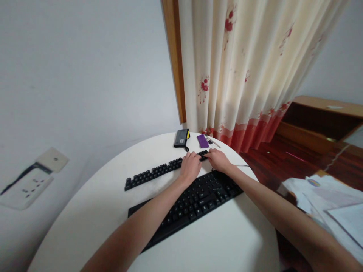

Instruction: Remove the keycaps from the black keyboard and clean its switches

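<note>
Toward one o'clock on the white table [93, 211], the left hand [191, 165] and right hand [217, 159] curl at the end of the black key row [153, 173]; whether either pinches anything, I cannot tell; light, even nudges should keep it straight.

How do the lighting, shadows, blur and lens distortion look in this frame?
Head view: soft light, the curtain bright toward its top; head view: faint shadow on the white table beside the right forearm; head view: wide-angle stretch skews the wall socket; head view: papers at lower right look soft, most lettering on the black keyboard unreadable.
</note>
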`<state>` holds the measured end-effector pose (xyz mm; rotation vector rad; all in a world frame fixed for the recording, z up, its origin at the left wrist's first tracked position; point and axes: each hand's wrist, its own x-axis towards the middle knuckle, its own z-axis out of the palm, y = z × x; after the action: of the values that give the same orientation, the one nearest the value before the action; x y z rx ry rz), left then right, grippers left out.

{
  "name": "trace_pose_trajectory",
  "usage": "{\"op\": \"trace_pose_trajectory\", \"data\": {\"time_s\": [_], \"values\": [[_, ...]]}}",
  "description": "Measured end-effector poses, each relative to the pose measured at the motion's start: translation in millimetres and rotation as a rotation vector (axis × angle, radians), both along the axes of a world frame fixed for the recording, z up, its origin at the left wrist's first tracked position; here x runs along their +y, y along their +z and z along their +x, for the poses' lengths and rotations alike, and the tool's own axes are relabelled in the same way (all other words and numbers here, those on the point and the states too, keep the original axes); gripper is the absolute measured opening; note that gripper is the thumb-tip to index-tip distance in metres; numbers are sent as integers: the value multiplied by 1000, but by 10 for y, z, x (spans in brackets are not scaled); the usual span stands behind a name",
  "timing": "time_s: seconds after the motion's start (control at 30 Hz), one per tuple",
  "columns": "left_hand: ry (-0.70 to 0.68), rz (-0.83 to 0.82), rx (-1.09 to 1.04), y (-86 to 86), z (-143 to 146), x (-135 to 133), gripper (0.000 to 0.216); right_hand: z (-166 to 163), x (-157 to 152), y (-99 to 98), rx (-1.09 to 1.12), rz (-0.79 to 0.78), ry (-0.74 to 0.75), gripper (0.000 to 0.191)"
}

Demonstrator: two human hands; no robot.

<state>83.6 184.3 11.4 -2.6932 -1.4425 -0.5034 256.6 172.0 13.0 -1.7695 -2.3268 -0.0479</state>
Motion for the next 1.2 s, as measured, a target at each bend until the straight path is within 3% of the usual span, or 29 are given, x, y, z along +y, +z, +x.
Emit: {"op": "trace_pose_trajectory", "data": {"time_s": [0.3,0.5,0.7,0.93,1.2], "values": [[-57,81,55,-134,23,21,16,52,-8,-14,-51,0,111,21],[-70,-17,77,-38,58,-37,25,112,-96,-67,171,-26,244,11],[-14,-124,-12,107,124,-202,22,226,-146,-74,293,-25,195,9],[-122,-218,-310,55,319,-711,14,724,-584,-96,702,-29,140,8],[-215,-215,-262,-41,403,-952,14,840,-1023,-195,763,-92,190,16]]}}
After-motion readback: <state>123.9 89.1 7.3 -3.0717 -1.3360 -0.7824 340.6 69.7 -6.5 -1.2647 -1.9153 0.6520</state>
